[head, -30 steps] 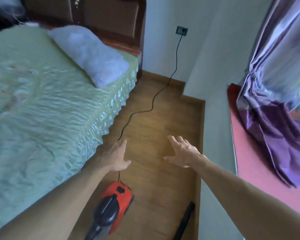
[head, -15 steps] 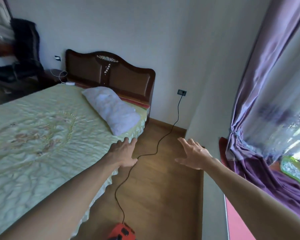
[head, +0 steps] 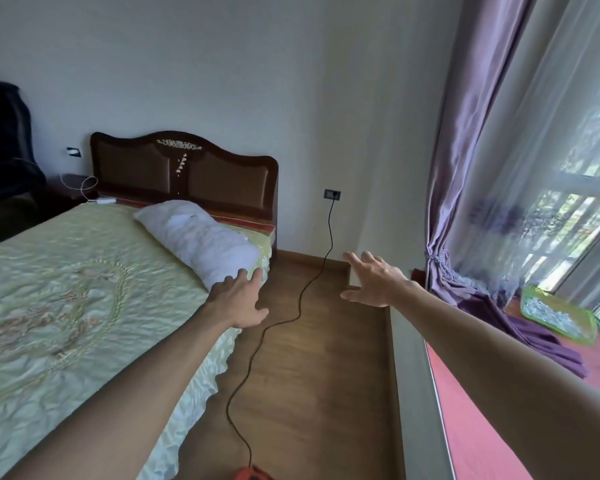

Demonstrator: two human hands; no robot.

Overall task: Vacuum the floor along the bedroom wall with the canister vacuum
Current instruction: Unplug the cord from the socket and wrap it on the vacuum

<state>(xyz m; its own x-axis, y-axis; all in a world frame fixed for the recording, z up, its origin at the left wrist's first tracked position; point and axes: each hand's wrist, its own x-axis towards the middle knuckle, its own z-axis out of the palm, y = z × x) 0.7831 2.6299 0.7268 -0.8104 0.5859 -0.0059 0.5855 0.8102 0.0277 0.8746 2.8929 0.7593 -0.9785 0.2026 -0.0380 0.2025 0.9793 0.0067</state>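
Both my arms reach out ahead of me over the gap between bed and window ledge. My left hand (head: 240, 302) is spread flat with fingers apart and empty, hovering above the corner of the bed (head: 84, 306) near the white pillow (head: 201, 240). My right hand (head: 373, 280) is likewise wide open and empty, fingers fanned, held over the far end of the floor strip beside the low wall under the window.

The canister vacuum (head: 252, 474) is well below and behind both hands: only a sliver of its red body shows at the bottom edge of the view, so I cannot tell which way it points or how its long axis runs. Its black power cord (head: 274, 327) snakes away from it up the wooden floor (head: 309, 375), passes between my two hands, and climbs the white wall (head: 222, 81) to a dark socket (head: 332, 194).

The floor strip is narrow, running from me toward the far wall with a wooden skirting board at its end. The bed has a pale green quilted cover and a dark brown headboard (head: 187, 171). To my right lie a red window ledge (head: 482, 427), a purple curtain (head: 465, 168) tied back, and a sheer curtain over the window. A green tray (head: 558, 315) sits on the ledge.
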